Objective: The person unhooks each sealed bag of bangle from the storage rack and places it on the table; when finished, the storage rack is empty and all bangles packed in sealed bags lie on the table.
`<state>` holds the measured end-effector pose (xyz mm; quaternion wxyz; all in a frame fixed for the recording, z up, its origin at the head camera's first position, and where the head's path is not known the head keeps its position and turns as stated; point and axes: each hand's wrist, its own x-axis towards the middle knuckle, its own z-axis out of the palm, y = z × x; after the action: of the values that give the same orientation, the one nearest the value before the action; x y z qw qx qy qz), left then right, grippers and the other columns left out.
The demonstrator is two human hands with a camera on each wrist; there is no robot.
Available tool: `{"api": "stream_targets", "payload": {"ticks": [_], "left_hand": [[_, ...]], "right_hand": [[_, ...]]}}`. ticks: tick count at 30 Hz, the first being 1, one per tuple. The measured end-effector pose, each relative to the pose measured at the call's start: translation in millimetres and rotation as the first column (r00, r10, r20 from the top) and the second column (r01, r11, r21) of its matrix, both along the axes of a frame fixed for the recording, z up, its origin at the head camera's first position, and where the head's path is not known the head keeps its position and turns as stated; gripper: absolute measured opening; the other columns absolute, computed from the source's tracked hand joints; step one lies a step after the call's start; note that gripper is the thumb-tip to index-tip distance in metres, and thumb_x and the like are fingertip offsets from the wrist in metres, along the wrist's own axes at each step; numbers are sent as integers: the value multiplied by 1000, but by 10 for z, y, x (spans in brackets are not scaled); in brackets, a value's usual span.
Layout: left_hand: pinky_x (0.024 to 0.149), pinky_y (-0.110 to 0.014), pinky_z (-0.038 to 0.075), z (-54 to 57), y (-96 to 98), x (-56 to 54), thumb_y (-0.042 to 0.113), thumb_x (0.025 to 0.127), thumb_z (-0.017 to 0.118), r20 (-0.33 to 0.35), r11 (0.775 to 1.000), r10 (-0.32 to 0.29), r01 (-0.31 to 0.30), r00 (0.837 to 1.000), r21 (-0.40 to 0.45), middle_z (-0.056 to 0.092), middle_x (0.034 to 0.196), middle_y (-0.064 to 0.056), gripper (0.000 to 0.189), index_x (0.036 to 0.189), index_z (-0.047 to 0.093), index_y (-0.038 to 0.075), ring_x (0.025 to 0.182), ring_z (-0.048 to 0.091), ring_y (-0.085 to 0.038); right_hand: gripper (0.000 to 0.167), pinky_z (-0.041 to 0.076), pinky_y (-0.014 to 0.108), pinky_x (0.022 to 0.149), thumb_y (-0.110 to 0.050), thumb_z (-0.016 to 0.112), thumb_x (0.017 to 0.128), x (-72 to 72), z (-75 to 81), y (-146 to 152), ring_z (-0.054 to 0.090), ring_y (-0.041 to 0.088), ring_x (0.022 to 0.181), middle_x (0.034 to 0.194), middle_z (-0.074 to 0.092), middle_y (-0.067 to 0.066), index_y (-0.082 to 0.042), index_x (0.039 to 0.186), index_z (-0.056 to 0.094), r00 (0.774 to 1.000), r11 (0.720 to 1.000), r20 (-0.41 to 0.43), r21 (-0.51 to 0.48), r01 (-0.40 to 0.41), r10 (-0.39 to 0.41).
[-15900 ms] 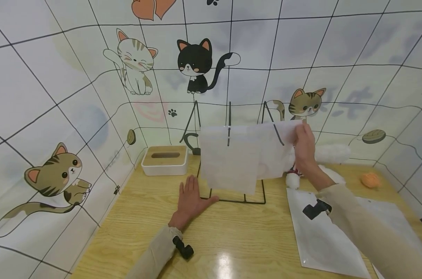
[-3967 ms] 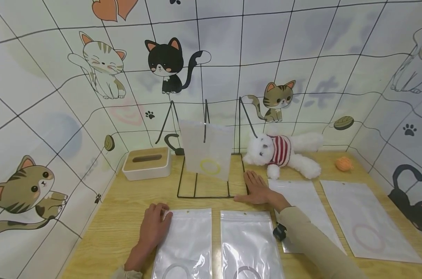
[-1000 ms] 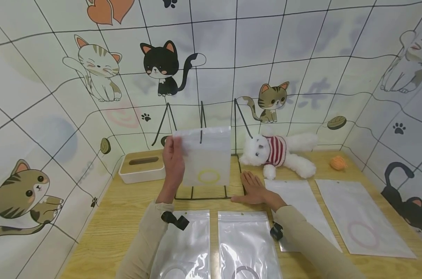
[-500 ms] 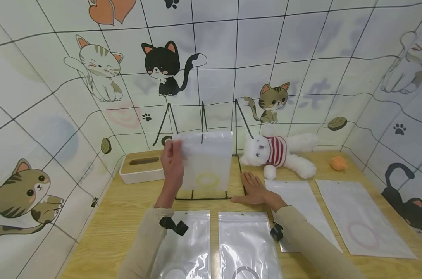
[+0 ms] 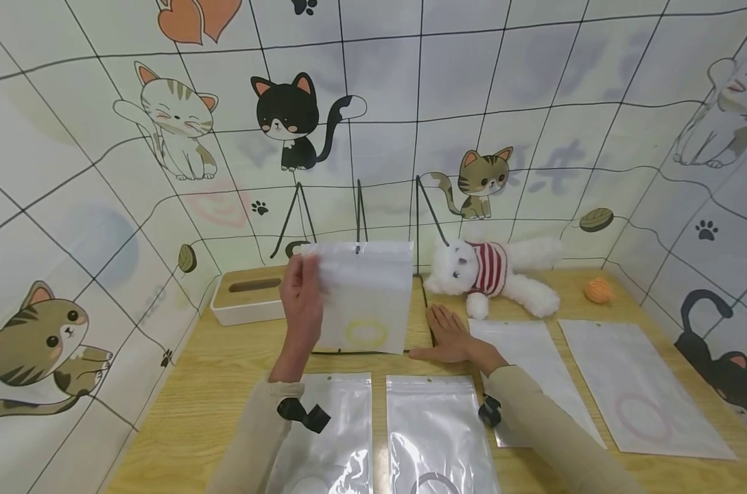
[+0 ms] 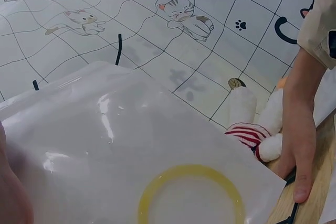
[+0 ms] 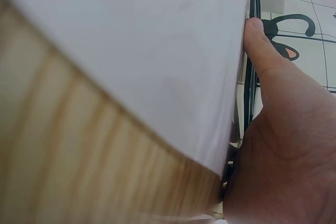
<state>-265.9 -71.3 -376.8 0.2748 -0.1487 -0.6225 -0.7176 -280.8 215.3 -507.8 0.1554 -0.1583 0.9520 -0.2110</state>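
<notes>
My left hand (image 5: 303, 298) pinches the upper left edge of a clear zip bag (image 5: 361, 295). A yellow ring (image 6: 191, 172) shows through its lower part. The bag's top is at the lower front end of the middle hook (image 5: 359, 213) on a black wire rack (image 5: 418, 223); whether the hook still passes through its hole I cannot tell. My right hand (image 5: 450, 336) rests with fingers extended on the table at the rack's front right corner, touching its base. In the right wrist view, the right thumb (image 7: 257, 40) lies beside the black rods.
Two zip bags (image 5: 330, 398) (image 5: 435, 412) lie at the front and two more (image 5: 534, 377) (image 5: 645, 391) at the right. A wood-topped tissue box (image 5: 250, 302) stands left of the rack. A white plush bear (image 5: 496, 271) and an orange ball (image 5: 598, 289) lie behind.
My left hand rose from the front left bag and took hold of the bag with the yellow ring. It has since drawn that bag down and forward along the hook. My right hand stays put.
</notes>
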Motion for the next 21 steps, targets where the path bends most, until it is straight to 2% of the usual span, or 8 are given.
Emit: {"api": "stream_targets", "payload": {"ticks": [8,14,18,21], "left_hand": [[56,-21,42,-4,-44,130,22,106,50,-40,997,44,-46,998,-57,53,76,6,27,98,59,-2,66,50,-10],[56,-20,39,7,-105,245,22,105,52,-46,993,82,-86,996,-85,54,74,8,27,97,60,-2,69,50,-8],[55,-18,38,26,-193,324,20,106,51,-61,986,129,-134,990,-100,52,70,9,29,93,57,-5,67,49,-6],[50,-16,35,61,-288,384,20,105,52,-57,979,184,-188,981,-79,46,62,9,32,88,56,-7,60,47,-4]], "right_hand": [[114,-5,58,123,-65,60,90,22,29,7,-9,40,154,166,-6,24,3,158,-2,1000,1000,-2,-8,-2,2],[114,-5,57,123,-65,59,90,35,34,0,-8,40,154,166,-5,26,4,158,-2,1000,1000,-3,2,-4,4],[114,-5,58,123,-65,58,90,24,18,2,-9,41,154,165,-6,26,4,158,-3,1000,1000,1,0,-6,6],[115,-6,57,123,-68,56,90,3,0,11,-10,40,154,166,-7,25,3,158,-4,1000,1000,-6,2,-10,10]]}}
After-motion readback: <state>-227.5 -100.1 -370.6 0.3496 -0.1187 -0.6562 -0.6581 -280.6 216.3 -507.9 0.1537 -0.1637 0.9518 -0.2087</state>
